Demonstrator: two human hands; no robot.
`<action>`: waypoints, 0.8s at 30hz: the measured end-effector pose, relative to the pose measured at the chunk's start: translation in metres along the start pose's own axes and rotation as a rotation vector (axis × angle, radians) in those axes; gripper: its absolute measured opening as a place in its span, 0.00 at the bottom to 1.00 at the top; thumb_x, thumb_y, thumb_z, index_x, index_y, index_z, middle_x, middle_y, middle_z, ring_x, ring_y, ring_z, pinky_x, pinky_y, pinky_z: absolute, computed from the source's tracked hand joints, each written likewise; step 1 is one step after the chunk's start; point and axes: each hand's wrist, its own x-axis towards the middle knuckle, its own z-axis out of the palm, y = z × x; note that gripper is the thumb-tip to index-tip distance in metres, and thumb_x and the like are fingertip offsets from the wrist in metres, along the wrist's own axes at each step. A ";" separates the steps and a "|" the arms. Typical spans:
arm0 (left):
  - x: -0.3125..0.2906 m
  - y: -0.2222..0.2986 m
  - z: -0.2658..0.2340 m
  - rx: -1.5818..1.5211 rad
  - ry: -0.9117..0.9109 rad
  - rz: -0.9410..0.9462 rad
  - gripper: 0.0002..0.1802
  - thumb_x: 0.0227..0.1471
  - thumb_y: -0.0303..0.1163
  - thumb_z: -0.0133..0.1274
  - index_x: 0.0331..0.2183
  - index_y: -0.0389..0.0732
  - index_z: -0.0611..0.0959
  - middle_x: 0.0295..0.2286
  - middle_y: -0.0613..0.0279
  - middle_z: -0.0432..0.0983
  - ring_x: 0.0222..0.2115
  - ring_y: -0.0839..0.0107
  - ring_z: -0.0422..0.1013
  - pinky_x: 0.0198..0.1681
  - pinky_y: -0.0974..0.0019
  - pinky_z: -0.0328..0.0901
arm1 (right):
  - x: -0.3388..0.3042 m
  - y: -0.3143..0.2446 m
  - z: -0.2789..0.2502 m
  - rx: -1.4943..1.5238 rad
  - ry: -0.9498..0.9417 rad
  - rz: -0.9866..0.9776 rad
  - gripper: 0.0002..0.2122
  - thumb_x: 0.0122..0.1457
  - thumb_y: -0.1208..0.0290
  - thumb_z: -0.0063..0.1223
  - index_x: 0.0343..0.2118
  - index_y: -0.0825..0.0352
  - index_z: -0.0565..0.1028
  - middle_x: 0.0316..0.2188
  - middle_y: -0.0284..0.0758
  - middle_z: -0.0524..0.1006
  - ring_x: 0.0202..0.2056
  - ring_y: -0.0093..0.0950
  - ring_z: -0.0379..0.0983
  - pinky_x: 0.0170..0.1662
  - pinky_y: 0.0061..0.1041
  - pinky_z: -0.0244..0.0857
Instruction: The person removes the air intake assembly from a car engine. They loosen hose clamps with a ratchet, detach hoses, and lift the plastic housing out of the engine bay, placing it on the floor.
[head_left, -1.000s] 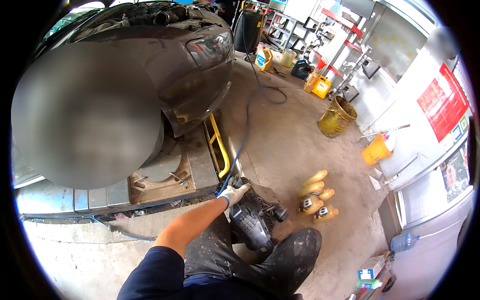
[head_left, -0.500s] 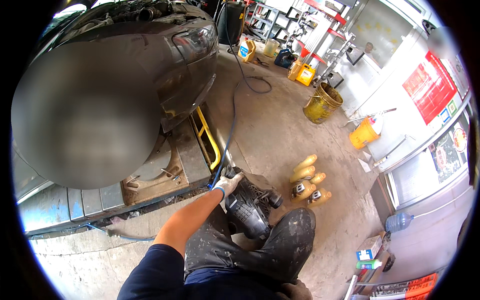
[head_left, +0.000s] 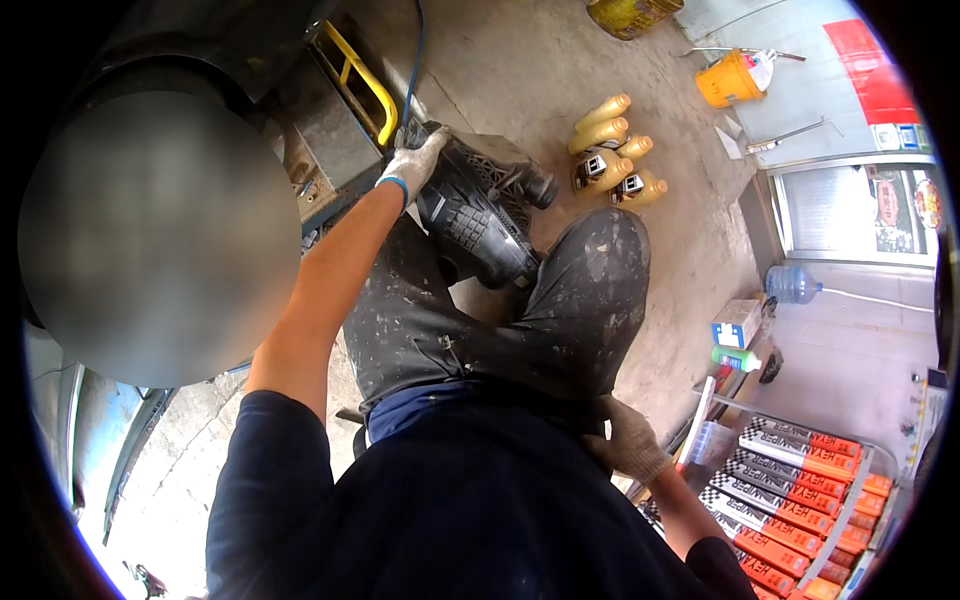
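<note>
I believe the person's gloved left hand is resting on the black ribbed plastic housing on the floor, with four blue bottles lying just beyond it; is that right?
Not quite: the bottles are golden yellow, not blue, as the head view shows. The gloved left hand does rest on the black ribbed plastic housing on the floor.

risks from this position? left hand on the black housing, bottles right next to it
1. The left hand touches only the top edge of the black ribbed housing; it may tip toward the gold bottles.
2. The blue hose on the concrete floor behind it could snag.
3. The right hand rests at the hip, so only one hand steadies the housing.
</note>
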 end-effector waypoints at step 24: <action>0.053 -0.034 -0.011 -0.396 0.098 -0.222 0.32 0.65 0.57 0.52 0.57 0.43 0.79 0.51 0.59 0.81 0.51 0.65 0.77 0.62 0.55 0.66 | 0.363 0.249 -0.006 0.146 0.135 0.242 0.27 0.60 0.58 0.60 0.60 0.66 0.72 0.50 0.47 0.81 0.49 0.44 0.79 0.53 0.37 0.71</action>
